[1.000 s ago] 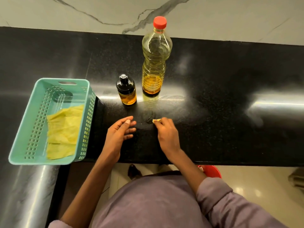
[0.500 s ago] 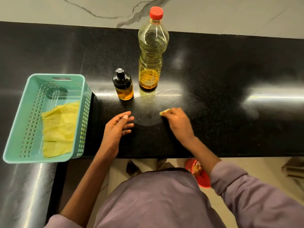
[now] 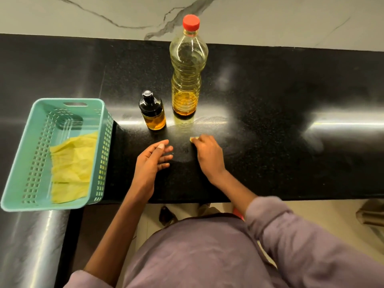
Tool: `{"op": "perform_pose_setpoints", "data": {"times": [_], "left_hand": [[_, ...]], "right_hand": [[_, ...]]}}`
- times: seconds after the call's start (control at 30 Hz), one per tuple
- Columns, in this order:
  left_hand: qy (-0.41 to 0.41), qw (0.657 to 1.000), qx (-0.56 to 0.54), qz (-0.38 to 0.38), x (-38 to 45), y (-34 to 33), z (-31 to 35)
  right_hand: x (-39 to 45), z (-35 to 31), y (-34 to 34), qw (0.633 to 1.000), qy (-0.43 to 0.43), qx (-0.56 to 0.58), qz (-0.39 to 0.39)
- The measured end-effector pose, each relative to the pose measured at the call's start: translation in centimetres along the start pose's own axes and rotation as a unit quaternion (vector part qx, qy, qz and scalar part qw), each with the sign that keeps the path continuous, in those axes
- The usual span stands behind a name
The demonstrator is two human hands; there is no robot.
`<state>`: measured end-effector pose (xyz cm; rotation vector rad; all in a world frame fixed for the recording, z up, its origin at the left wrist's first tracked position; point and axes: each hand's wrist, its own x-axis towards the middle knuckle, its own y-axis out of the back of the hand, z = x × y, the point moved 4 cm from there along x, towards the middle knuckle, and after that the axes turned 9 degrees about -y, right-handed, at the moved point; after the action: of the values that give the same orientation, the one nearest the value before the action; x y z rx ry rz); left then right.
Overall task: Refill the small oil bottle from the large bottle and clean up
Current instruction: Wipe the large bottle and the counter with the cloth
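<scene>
The large clear oil bottle (image 3: 188,65) with a red cap stands upright on the black counter (image 3: 270,90), holding a little oil at the bottom. Left of it stands the small bottle (image 3: 153,111) with a black pump top, amber oil inside. My right hand (image 3: 207,155) presses a small yellow cloth (image 3: 193,139) on the counter just in front of the large bottle; only a corner of the cloth shows. My left hand (image 3: 150,163) rests on the counter beside it, fingers relaxed, holding nothing.
A teal plastic basket (image 3: 29,163) sits at the left on the counter's edge, with yellow cloths (image 3: 72,165) inside. A marble wall runs behind the counter. A smeared patch shines on the counter around my right hand.
My right hand with the yellow cloth slid right and then back left over the smeared patch. The left hand stayed in place.
</scene>
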<state>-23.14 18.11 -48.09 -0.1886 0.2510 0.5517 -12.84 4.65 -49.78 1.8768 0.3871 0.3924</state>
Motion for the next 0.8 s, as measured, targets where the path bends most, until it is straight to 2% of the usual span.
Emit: {"op": "perform_pose_setpoints", "data": {"times": [0.1, 0.23, 0.3, 0.37, 0.43, 0.53, 0.63, 0.8], "left_hand": [[0.001, 1.000, -0.005, 0.012, -0.4, 0.4, 0.0], [0.008, 0.999, -0.026, 0.036, -0.8, 1.5, -0.3], [0.007, 0.999, -0.024, 0.047, -0.9, 1.9, -0.4], [0.005, 0.999, -0.015, 0.051, -1.2, 2.3, -0.4], [0.001, 0.999, -0.011, 0.054, -1.7, 2.5, -0.4], [0.001, 0.998, -0.019, 0.068, -2.5, 3.1, -0.3], [0.003, 0.996, -0.031, 0.083, -3.2, 3.6, -0.2], [-0.008, 0.996, -0.030, 0.081, -3.6, 4.0, 0.0]], "right_hand": [[2.4, -2.2, -1.0, 1.000, -0.001, 0.011, -0.023], [-2.6, -3.8, -1.5, 0.985, 0.156, 0.043, -0.064], [-3.8, -1.6, -0.8, 0.979, 0.188, 0.037, -0.070], [-3.2, 1.7, 0.1, 0.989, 0.140, 0.026, -0.036], [-2.7, 4.8, 1.0, 0.999, 0.050, 0.012, 0.003], [-3.6, 6.0, 1.4, 1.000, -0.017, -0.004, 0.025], [-2.6, 3.0, 0.5, 1.000, -0.001, 0.009, 0.012], [0.8, -5.0, -2.6, 0.995, 0.078, 0.051, -0.026]]}}
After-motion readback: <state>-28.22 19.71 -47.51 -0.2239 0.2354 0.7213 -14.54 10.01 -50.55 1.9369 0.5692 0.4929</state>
